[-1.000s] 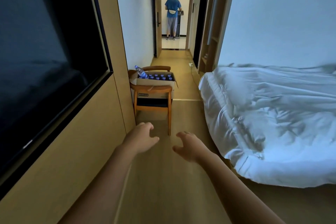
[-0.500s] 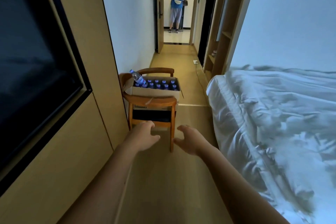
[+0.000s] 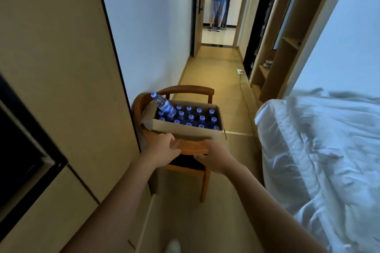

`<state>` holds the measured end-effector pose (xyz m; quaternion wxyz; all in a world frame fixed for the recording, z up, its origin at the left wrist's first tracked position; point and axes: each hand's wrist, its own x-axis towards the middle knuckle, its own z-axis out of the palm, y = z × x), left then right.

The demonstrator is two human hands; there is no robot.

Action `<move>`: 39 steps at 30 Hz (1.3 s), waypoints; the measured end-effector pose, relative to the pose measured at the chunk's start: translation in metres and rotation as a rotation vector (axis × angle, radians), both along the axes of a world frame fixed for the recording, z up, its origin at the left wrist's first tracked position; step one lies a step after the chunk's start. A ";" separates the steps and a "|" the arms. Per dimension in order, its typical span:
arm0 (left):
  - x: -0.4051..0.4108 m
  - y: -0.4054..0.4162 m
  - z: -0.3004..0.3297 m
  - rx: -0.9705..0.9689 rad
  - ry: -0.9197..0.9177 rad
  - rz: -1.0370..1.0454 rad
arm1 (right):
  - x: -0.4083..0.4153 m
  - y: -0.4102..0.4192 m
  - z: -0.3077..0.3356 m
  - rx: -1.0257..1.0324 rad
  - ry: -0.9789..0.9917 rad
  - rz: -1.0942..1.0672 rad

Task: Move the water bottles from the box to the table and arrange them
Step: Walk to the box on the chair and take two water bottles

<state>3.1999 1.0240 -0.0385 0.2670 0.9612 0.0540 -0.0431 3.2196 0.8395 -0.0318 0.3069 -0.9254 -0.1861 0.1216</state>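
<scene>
Between wall and bed (image 3: 320,150), floor lies open; left hand (image 3: 164,153) and right hand (image 3: 216,157) (fingers spread, empty) apparently short of the box (image 3: 185,129) on the chair (image 3: 191,148).

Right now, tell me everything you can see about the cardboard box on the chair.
The cardboard box is plain brown, open-topped, with a flap folded out at its left end. It sits on the seat of a wooden chair by the wall. Upright water bottles with blue caps fill it in rows; one loose bottle lies tilted over its left corner. Neither hand touches it.
</scene>
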 end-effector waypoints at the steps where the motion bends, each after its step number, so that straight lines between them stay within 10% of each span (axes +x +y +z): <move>1: 0.023 0.007 -0.004 -0.014 -0.003 0.001 | 0.021 0.005 -0.004 -0.004 -0.012 0.008; 15: 0.278 0.095 -0.060 -0.085 0.057 0.057 | 0.269 0.074 -0.060 -0.061 0.175 -0.105; 39: 0.468 0.162 -0.188 -0.135 0.270 0.847 | 0.457 0.094 -0.209 -0.117 0.430 -0.014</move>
